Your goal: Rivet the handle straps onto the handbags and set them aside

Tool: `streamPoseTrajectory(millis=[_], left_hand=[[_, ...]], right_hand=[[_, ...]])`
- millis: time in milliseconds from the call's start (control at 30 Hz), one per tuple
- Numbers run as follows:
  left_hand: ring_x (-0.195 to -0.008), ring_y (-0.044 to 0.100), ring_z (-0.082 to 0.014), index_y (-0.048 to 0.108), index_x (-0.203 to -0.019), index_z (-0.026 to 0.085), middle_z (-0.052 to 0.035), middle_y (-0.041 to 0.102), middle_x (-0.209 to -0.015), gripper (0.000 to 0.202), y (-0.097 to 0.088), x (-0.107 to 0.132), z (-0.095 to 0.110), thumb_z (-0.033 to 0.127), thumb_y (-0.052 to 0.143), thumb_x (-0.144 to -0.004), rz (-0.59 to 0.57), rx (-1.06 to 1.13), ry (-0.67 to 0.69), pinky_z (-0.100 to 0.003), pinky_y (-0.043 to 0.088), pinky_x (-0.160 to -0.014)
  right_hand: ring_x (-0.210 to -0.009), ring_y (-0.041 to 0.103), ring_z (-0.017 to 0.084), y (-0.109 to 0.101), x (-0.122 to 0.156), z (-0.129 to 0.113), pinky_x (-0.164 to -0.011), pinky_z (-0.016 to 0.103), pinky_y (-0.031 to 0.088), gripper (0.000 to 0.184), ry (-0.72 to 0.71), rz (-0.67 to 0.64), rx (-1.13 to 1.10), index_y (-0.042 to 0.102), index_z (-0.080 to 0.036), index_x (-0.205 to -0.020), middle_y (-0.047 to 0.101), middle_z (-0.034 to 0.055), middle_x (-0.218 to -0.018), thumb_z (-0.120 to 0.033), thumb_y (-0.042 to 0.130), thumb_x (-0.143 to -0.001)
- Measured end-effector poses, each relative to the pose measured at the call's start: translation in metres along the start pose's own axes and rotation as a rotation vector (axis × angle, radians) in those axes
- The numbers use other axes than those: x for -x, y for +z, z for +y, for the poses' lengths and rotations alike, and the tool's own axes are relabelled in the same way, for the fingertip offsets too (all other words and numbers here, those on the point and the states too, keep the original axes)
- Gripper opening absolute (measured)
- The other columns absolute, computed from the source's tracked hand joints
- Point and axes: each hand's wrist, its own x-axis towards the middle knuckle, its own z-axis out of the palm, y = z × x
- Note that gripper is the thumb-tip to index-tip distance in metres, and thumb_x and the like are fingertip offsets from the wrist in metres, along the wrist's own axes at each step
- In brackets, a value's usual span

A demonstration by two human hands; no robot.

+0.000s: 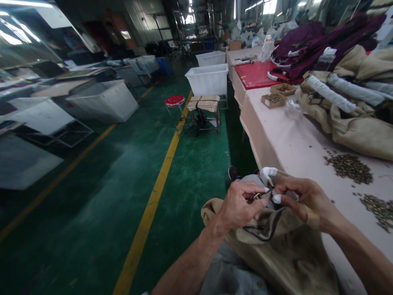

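Note:
A khaki canvas bag [285,250] lies across my lap, its dark-edged opening facing up. My left hand [241,203] is closed in a pinch on the bag's upper edge, near a small metal fitting. Opposite it, my right hand [302,198] pinches the same part of the bag, thumb and fingertips close to the left ones. White wrapping covers some fingertips. A handle wrapped in white [269,172] rises just behind the hands. Whether a small part sits between the fingertips is hidden.
On the pale table [260,127] to my right are metal-hardware piles [353,168], small boxes of hardware [273,100] and stacked khaki bags [362,123]. Purple bags [307,45] lie farther back. A red stool [175,100], padded stool [203,103] and white bins [208,80] stand ahead.

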Motion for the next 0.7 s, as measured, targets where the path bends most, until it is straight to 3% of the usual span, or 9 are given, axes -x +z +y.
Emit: streamPoseTrajectory(millis=[167, 367, 567, 700], left_hand=[[-0.050, 0.057, -0.0078, 0.079, -0.100, 0.007, -0.0074, 0.065, -0.079, 0.029, 0.000, 0.000, -0.004, 0.029, 0.076, -0.082, -0.020, 0.023, -0.018, -0.018, 0.040, -0.044], [-0.047, 0.059, -0.0091, 0.080, -0.103, 0.008, -0.0099, 0.070, -0.082, 0.033, -0.002, -0.002, -0.011, 0.028, 0.079, -0.078, -0.046, 0.125, -0.059, -0.018, 0.041, -0.041], [-0.046, 0.058, -0.0098, 0.080, -0.102, 0.008, -0.0079, 0.068, -0.079, 0.041, -0.006, -0.003, -0.014, 0.035, 0.086, -0.072, -0.091, 0.207, -0.139, -0.020, 0.042, -0.041], [-0.047, 0.057, -0.0092, 0.080, -0.100, 0.007, -0.0092, 0.069, -0.083, 0.042, -0.007, -0.003, -0.012, 0.039, 0.086, -0.073, -0.107, 0.222, -0.128, -0.021, 0.042, -0.042]], right_hand=[[-0.067, 0.055, 0.016, 0.003, 0.002, 0.003, -0.058, 0.027, 0.040, 0.018, 0.209, -0.006, -0.211, 0.070, -0.018, -0.077, 0.063, 0.0018, -0.072, -0.033, 0.071, -0.085], [-0.060, 0.056, 0.014, 0.013, 0.002, 0.005, -0.053, 0.025, 0.039, 0.015, 0.333, 0.056, -0.315, 0.070, -0.016, -0.078, 0.065, 0.0019, -0.068, -0.030, 0.076, -0.078], [-0.058, 0.053, 0.013, 0.021, 0.004, 0.015, -0.051, 0.024, 0.038, 0.025, 0.310, 0.060, -0.322, 0.064, -0.017, -0.074, 0.062, 0.0008, -0.067, -0.037, 0.078, -0.079], [-0.064, 0.057, 0.016, 0.008, 0.008, 0.017, -0.055, 0.027, 0.044, 0.025, 0.177, 0.086, -0.253, 0.064, -0.019, -0.084, 0.064, 0.0020, -0.075, -0.039, 0.077, -0.083]])
